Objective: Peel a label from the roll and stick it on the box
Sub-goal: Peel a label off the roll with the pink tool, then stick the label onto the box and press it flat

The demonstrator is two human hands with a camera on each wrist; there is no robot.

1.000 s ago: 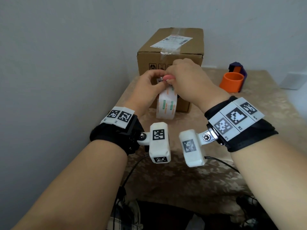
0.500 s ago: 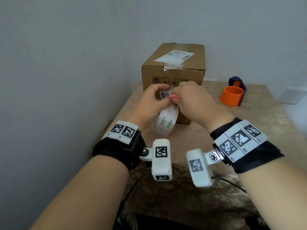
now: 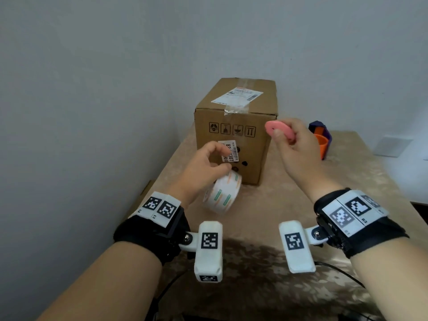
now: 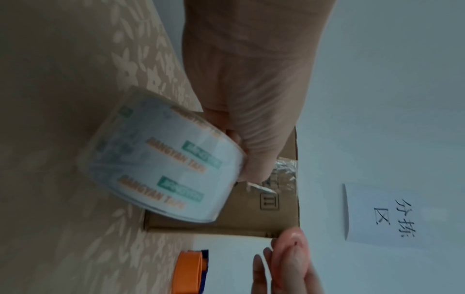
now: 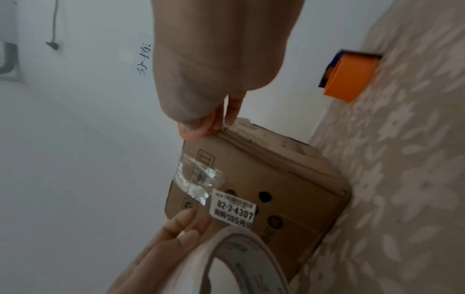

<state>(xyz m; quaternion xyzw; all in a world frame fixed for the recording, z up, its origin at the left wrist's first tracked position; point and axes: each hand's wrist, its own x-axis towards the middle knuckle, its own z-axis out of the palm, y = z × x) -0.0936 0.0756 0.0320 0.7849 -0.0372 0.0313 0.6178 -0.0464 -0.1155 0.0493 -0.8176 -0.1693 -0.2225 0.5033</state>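
Note:
A brown cardboard box (image 3: 234, 121) stands on the table near the wall, with a white barcode sticker (image 5: 232, 208) on its front face. My left hand (image 3: 217, 162) grips a white label roll (image 3: 223, 193) printed in orange and green and holds it tilted just above the table in front of the box. In the left wrist view the thumb pinches the rim of the roll (image 4: 156, 165). My right hand (image 3: 282, 137) is raised by the box's upper right corner and pinches a round pink label (image 3: 279, 132) between thumb and fingers. The label touches nothing else.
An orange cup (image 3: 322, 144) and a dark blue object (image 3: 320, 129) stand to the right of the box. The table (image 3: 347, 177) has a beige flowered cloth. A wall runs close on the left and behind. A handwritten paper sign (image 4: 377, 214) hangs on the wall.
The hands were together at the roll; now they have parted. The right hand has drawn up and right with the pink label, and the left hand has lowered the roll.

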